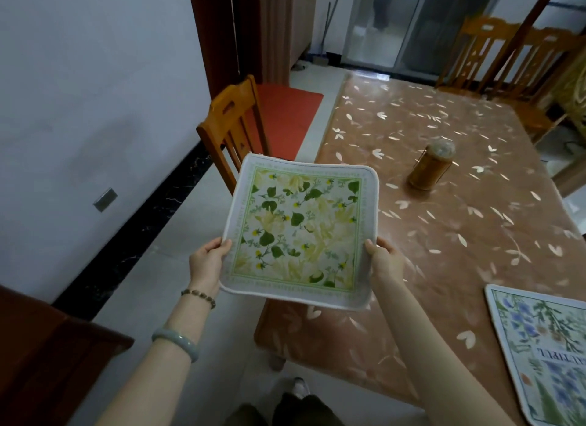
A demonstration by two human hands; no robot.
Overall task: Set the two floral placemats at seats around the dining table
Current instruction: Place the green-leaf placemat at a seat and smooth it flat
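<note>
I hold a square green-and-yellow floral placemat [299,230] flat in the air over the dining table's near left corner. My left hand [207,260] grips its left edge and my right hand [385,260] grips its right edge. A second placemat with blue flowers [545,352] lies flat on the table [444,203] at the lower right, partly cut off by the frame. The table has a brown cover with a pale leaf pattern.
A wooden chair [233,130] stands at the table's left side, close to the white wall. Two more wooden chairs [513,57] stand at the far right. A small brown jar-like holder [431,167] sits mid-table. A dark cabinet [47,359] is at lower left.
</note>
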